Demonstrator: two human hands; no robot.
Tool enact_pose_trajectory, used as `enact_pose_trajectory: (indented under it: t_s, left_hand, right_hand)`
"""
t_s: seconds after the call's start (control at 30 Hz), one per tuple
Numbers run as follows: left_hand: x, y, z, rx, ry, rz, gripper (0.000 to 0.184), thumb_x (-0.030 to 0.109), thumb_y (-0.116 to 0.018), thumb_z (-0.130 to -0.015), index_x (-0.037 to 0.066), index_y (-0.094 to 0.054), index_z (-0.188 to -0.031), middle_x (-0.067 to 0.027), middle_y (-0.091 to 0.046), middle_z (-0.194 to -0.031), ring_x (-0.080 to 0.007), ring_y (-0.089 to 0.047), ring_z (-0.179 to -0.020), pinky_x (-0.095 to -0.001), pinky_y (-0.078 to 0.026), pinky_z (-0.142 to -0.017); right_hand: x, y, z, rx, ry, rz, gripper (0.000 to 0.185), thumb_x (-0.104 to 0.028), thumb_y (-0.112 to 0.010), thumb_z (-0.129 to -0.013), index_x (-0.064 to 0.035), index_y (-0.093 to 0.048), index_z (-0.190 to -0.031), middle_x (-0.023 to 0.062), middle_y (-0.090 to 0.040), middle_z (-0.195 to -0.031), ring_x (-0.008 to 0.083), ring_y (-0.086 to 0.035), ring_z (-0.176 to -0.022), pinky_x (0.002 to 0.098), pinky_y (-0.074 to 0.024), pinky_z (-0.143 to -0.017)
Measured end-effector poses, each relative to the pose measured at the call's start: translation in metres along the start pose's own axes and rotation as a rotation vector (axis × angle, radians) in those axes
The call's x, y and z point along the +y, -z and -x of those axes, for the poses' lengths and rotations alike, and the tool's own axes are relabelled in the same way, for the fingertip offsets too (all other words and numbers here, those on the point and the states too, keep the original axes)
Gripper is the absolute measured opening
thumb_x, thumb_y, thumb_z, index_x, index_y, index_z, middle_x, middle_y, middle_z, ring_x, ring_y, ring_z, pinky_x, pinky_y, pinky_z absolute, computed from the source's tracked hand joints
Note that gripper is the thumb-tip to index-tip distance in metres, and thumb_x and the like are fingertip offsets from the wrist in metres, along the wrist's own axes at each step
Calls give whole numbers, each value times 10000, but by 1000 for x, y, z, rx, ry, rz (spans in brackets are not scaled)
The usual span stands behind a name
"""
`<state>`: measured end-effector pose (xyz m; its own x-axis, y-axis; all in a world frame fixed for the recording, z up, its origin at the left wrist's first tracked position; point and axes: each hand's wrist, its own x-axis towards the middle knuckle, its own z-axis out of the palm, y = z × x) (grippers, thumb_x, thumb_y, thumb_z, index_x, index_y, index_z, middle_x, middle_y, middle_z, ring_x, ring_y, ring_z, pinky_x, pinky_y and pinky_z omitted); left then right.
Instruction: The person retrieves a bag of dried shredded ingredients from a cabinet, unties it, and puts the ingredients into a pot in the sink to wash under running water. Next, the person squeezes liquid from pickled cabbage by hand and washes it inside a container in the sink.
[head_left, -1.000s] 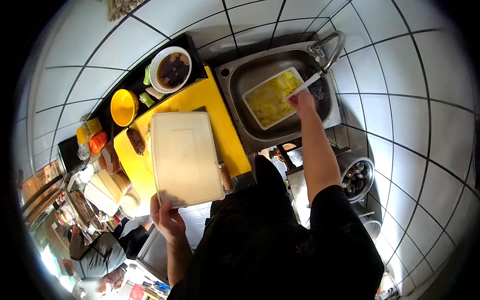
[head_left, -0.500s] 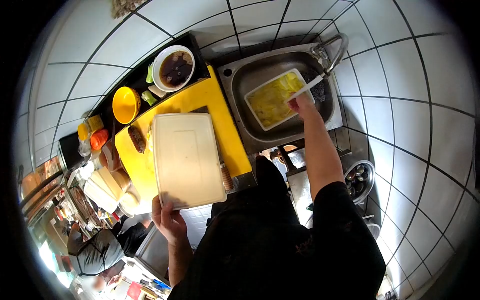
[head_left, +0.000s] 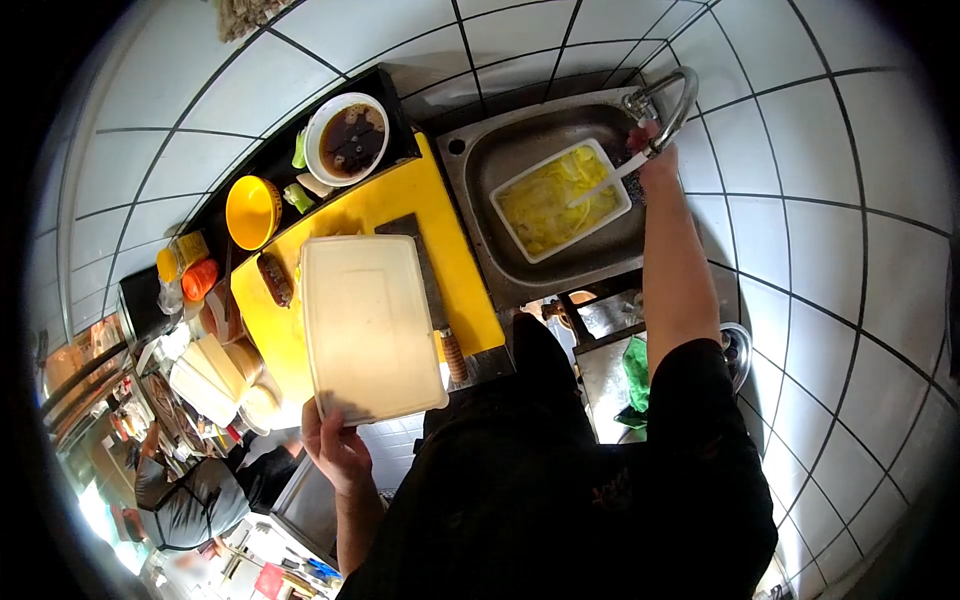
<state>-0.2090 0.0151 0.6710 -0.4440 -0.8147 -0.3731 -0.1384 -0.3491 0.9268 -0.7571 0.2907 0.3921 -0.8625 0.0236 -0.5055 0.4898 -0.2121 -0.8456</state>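
Note:
My left hand grips the near edge of a pale rectangular plastic lid, fingers closed around its lower left corner. The lid is held over the yellow cutting board, covering part of a cleaver that lies there. My right hand is at the faucet, behind the spout; its fingers are partly hidden, so their grip is unclear. Water runs from the spout into a white rectangular container in the sink, which holds yellow pieces in water.
The metal sink is at the right of the board. Behind the board stand a bowl of dark liquid and a yellow bowl. A dark sausage-like piece lies on the board. Another person is at lower left.
My right hand has moved from over the container up and right to the faucet. The lid has shifted slightly down and left, showing more of the cleaver. Water still runs.

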Motion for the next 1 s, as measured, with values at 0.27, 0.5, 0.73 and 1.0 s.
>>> enact_pose_trajectory:
  t_s: [0.27,0.5,0.73,1.0]
  left_hand:
    - [-3,-3,1,27,-19,14,337,60,-541,-860,-69,-590,-1168,-121,-668,-1003,-182,-654,-913,-291,-540,-847]
    - [-4,2,0,-10,-25,17,343,58,-543,-875,-67,-592,-1191,-122,-678,-1031,-183,-659,-941,-299,-534,-872]
    - [-6,1,0,12,-9,28,347,51,-545,-871,-63,-594,-1195,-122,-677,-1039,-185,-658,-950,-301,-535,-873]
    - [-2,-4,-3,-22,-11,-2,333,61,-535,-869,-76,-598,-1167,-124,-674,-1005,-189,-660,-917,-302,-539,-866]
  right_hand:
    - [25,3,-23,-53,40,30,255,-371,-703,-958,-121,-679,-1005,29,-695,-804,147,-631,-647,299,-452,-568]
    - [25,2,-22,2,-17,-47,151,-150,-717,-904,-31,-657,-975,113,-656,-818,245,-637,-662,346,-532,-559]
    - [26,0,-19,18,-79,-89,193,-199,-732,-907,-31,-663,-971,112,-665,-826,242,-651,-712,350,-549,-609]
    - [25,0,-18,19,-84,-43,219,-236,-715,-942,-32,-658,-999,106,-679,-851,224,-659,-717,337,-561,-621]
